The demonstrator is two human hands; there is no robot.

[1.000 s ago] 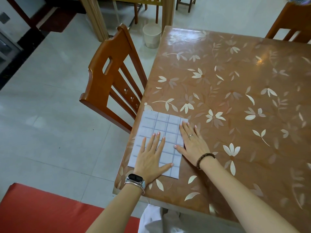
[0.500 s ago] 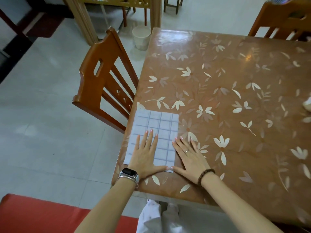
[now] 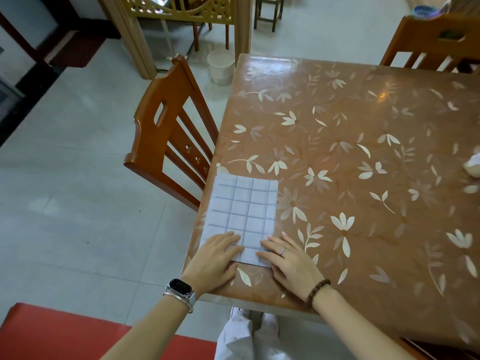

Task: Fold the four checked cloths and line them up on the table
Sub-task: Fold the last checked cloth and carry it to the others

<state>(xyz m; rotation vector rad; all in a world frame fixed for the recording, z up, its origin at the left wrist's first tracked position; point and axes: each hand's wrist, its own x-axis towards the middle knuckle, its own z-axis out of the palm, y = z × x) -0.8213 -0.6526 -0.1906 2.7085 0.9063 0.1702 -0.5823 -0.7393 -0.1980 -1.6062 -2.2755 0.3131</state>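
Observation:
One folded checked cloth (image 3: pixel 244 211), white with grey lines, lies flat at the near left corner of the floral table (image 3: pixel 350 157). My left hand (image 3: pixel 215 258) sits on the cloth's near left corner, its fingers curled over the edge, which is slightly lifted there. Fingers of my right hand (image 3: pixel 288 258) lie fairly straight on the near right corner, with the thumb on the cloth. A pale crumpled piece (image 3: pixel 473 166) shows at the right frame edge; too little is visible to tell whether it is a cloth.
A wooden chair (image 3: pixel 166 141) stands tight against the table's left side. Another chair (image 3: pixel 433 40) is at the far right. A white bin (image 3: pixel 220 67) stands on the floor beyond the table. A red seat (image 3: pixel 52 333) is beside me at lower left.
Both hands slid back from the middle of the cloth to its near edge. The left fingers went from flat to curled at the corner.

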